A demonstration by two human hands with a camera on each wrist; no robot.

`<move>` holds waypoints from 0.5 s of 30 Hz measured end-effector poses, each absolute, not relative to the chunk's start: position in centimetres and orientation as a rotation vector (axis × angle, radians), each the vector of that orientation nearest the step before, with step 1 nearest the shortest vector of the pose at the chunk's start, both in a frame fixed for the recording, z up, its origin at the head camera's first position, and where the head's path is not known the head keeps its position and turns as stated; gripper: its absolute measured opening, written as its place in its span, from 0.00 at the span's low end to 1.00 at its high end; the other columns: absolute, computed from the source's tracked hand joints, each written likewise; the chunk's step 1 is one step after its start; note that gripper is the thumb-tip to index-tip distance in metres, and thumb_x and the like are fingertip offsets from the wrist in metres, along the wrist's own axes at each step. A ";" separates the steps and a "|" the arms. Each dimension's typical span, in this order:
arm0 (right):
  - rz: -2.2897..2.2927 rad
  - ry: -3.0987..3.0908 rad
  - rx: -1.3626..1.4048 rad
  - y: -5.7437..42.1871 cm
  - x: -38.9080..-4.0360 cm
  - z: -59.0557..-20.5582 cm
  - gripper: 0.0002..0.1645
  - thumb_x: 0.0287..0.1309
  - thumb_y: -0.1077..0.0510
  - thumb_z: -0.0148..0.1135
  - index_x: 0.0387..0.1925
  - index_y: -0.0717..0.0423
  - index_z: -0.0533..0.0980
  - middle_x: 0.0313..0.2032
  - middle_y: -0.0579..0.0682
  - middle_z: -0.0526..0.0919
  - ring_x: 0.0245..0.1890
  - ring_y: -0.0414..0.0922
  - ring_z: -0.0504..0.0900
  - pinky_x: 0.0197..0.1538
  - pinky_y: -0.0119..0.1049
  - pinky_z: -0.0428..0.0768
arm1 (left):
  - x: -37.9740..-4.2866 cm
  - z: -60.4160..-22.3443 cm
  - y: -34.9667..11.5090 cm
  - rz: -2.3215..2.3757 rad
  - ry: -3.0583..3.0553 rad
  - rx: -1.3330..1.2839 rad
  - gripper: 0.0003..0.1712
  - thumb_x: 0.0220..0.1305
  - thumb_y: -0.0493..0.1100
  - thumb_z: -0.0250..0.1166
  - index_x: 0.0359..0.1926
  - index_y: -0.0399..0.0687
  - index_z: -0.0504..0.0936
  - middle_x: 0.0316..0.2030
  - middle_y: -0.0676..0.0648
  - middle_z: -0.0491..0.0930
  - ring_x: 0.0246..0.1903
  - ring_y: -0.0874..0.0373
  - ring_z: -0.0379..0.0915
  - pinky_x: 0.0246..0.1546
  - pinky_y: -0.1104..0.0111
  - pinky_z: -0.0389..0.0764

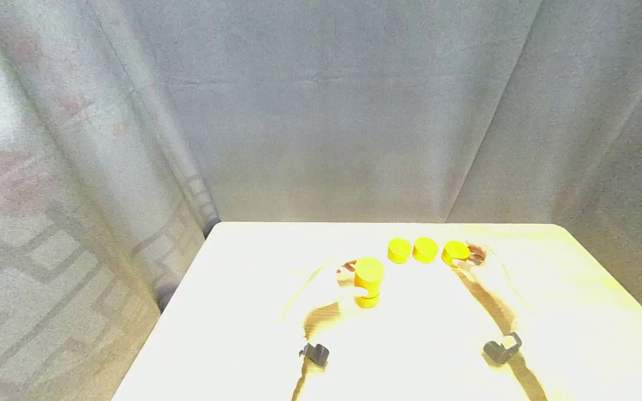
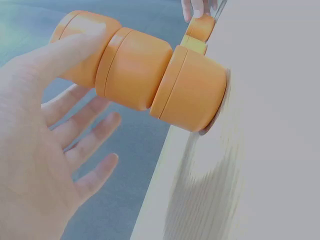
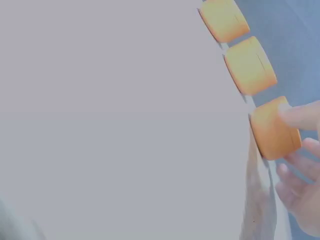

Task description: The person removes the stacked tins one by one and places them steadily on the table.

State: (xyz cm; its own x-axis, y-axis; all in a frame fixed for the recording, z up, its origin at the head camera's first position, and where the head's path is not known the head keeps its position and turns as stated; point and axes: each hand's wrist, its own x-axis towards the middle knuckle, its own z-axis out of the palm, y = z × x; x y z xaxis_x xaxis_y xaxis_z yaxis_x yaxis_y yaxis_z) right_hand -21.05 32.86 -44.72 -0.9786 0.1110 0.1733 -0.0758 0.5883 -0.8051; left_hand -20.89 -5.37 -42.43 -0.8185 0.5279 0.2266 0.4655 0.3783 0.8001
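Three round lidded jars, orange in the wrist views and yellow in the head view, stand in a stack. My left hand (image 1: 337, 291) holds the top jar (image 2: 87, 25), thumb across its near side and fingers behind. Below it are the middle jar (image 2: 134, 70) and the bottom jar (image 2: 192, 90), which stands on the table. Farther back on the right, my right hand (image 1: 478, 266) grips the rightmost jar (image 3: 272, 132) of a row, with the thumb on its near side and the fingers around the far side.
Left of the right hand's jar, two more jars, a middle one (image 1: 425, 250) and a left one (image 1: 399, 250), stand near the back of the pale table (image 1: 241, 312). Grey curtains (image 1: 321, 139) hang behind it. Each wrist wears a dark strapped camera (image 1: 316, 354).
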 end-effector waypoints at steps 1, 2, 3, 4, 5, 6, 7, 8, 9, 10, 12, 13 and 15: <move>1.343 -2.621 -0.038 32.8 -20.9 -44.6 0.40 0.62 0.63 0.67 0.65 0.79 0.58 0.58 0.79 0.67 0.53 0.64 0.77 0.44 0.20 0.75 | -20.9 -42.5 -5.4 1.415 2.573 0.908 0.39 0.53 0.48 0.78 0.66 0.60 0.73 0.53 0.55 0.78 0.54 0.56 0.73 0.58 0.53 0.73; 1.342 -2.629 -0.045 32.8 -20.8 -44.5 0.41 0.63 0.61 0.66 0.67 0.78 0.57 0.59 0.79 0.66 0.56 0.71 0.72 0.48 0.26 0.78 | -20.8 -42.5 -5.4 1.386 2.583 0.891 0.40 0.53 0.49 0.78 0.67 0.60 0.73 0.54 0.55 0.78 0.55 0.57 0.73 0.58 0.54 0.73; 1.359 -2.632 -0.049 32.8 -20.7 -44.4 0.42 0.64 0.60 0.66 0.68 0.78 0.56 0.60 0.79 0.65 0.58 0.74 0.68 0.53 0.33 0.79 | -20.8 -42.5 -5.4 1.360 2.592 0.874 0.41 0.53 0.51 0.78 0.68 0.61 0.72 0.55 0.56 0.77 0.55 0.57 0.73 0.58 0.54 0.73; 1.370 -2.640 -0.057 32.8 -20.7 -44.3 0.43 0.65 0.58 0.65 0.69 0.77 0.55 0.61 0.79 0.64 0.60 0.75 0.67 0.57 0.42 0.77 | -20.8 -42.4 -5.4 1.342 2.588 0.858 0.41 0.53 0.53 0.78 0.68 0.60 0.72 0.54 0.56 0.77 0.55 0.57 0.72 0.58 0.55 0.73; 1.376 -2.646 -0.064 32.8 -20.6 -44.3 0.44 0.66 0.56 0.65 0.69 0.76 0.54 0.62 0.78 0.63 0.60 0.75 0.65 0.59 0.51 0.75 | -20.7 -42.3 -5.4 1.324 2.583 0.840 0.41 0.53 0.54 0.77 0.67 0.59 0.72 0.54 0.57 0.77 0.56 0.56 0.72 0.59 0.55 0.72; 1.376 -2.648 -0.069 32.8 -20.6 -44.2 0.45 0.66 0.54 0.64 0.70 0.76 0.53 0.63 0.78 0.62 0.61 0.75 0.65 0.60 0.59 0.71 | -20.7 -42.2 -5.3 1.304 2.581 0.825 0.42 0.53 0.56 0.77 0.67 0.58 0.72 0.54 0.57 0.77 0.56 0.56 0.72 0.60 0.55 0.72; 1.379 -2.642 -0.068 32.8 -20.5 -44.1 0.45 0.67 0.54 0.64 0.70 0.76 0.53 0.63 0.78 0.62 0.61 0.75 0.64 0.60 0.63 0.69 | -20.7 -42.2 -5.3 1.307 2.562 0.813 0.42 0.53 0.56 0.77 0.68 0.58 0.71 0.55 0.57 0.76 0.56 0.56 0.72 0.60 0.55 0.71; 1.379 -2.638 -0.071 32.8 -20.5 -44.1 0.45 0.67 0.53 0.63 0.71 0.75 0.52 0.63 0.77 0.62 0.61 0.75 0.64 0.60 0.63 0.68 | -20.7 -42.2 -5.3 1.314 2.536 0.797 0.42 0.53 0.56 0.77 0.68 0.57 0.71 0.55 0.57 0.76 0.56 0.56 0.71 0.61 0.54 0.71; 1.384 -2.632 -0.071 32.8 -20.4 -44.1 0.46 0.67 0.53 0.63 0.71 0.75 0.52 0.64 0.77 0.62 0.61 0.74 0.64 0.60 0.64 0.68 | -20.7 -42.2 -5.3 1.316 2.522 0.783 0.42 0.53 0.55 0.77 0.68 0.58 0.70 0.55 0.58 0.76 0.57 0.56 0.71 0.61 0.54 0.71; 1.378 -2.628 -0.072 32.7 -20.3 -44.0 0.46 0.67 0.52 0.63 0.71 0.74 0.52 0.64 0.76 0.62 0.61 0.74 0.64 0.59 0.64 0.68 | -20.7 -42.2 -5.4 1.315 2.510 0.773 0.43 0.54 0.55 0.77 0.69 0.58 0.70 0.56 0.58 0.75 0.57 0.56 0.71 0.61 0.54 0.71; 1.372 -2.612 -0.072 32.7 -20.3 -44.0 0.45 0.67 0.53 0.63 0.72 0.74 0.52 0.64 0.75 0.63 0.61 0.72 0.64 0.59 0.63 0.68 | -20.7 -42.3 -5.4 1.316 2.492 0.775 0.42 0.54 0.54 0.76 0.69 0.58 0.70 0.57 0.58 0.75 0.57 0.56 0.71 0.61 0.53 0.71; 1.365 -2.612 -0.073 32.7 -20.3 -44.0 0.45 0.68 0.53 0.62 0.72 0.73 0.52 0.64 0.75 0.63 0.62 0.72 0.64 0.59 0.63 0.68 | -20.7 -42.3 -5.4 1.316 2.484 0.773 0.42 0.54 0.54 0.76 0.68 0.58 0.70 0.57 0.58 0.75 0.58 0.55 0.70 0.61 0.53 0.71; 1.352 -2.610 -0.075 32.7 -20.3 -43.9 0.45 0.67 0.53 0.63 0.72 0.73 0.52 0.64 0.74 0.64 0.61 0.71 0.65 0.59 0.62 0.69 | -20.7 -42.5 -5.4 1.306 2.486 0.777 0.41 0.54 0.54 0.76 0.68 0.59 0.71 0.57 0.58 0.75 0.58 0.55 0.71 0.61 0.52 0.71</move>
State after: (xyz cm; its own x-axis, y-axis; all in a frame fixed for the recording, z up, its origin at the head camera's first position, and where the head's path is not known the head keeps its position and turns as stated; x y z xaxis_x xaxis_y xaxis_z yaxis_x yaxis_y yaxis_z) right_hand -20.26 32.65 -43.90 -0.9785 0.1369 0.1540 -0.0468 0.5801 -0.8132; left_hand -20.72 -5.43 -42.48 -0.8339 0.5503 0.0433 0.3478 0.4629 0.8153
